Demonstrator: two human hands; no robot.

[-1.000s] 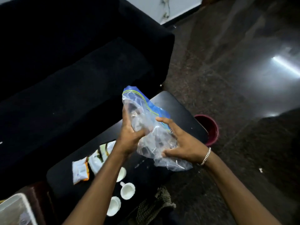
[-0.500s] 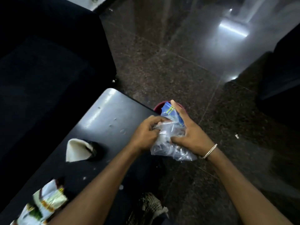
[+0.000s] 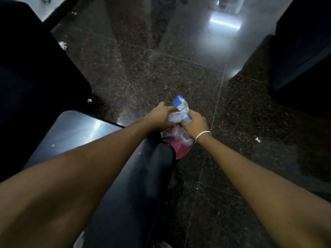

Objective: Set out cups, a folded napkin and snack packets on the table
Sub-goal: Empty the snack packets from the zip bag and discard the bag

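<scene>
Both hands, the left hand (image 3: 159,117) and the right hand (image 3: 194,124), were closed on a crumpled clear plastic bag with a blue strip (image 3: 179,115), held over a round red bin (image 3: 180,149) beside the dark glossy surface (image 3: 75,129). The bag's contents could not be made out.

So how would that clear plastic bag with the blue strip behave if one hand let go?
Likely floppy: the clear plastic bag is crumpled between the left hand and right hand, with a loose tail sagging toward the maroon bin. Probably very light, since it bunches up so small. Its glossy film may be a bit slippery.
</scene>
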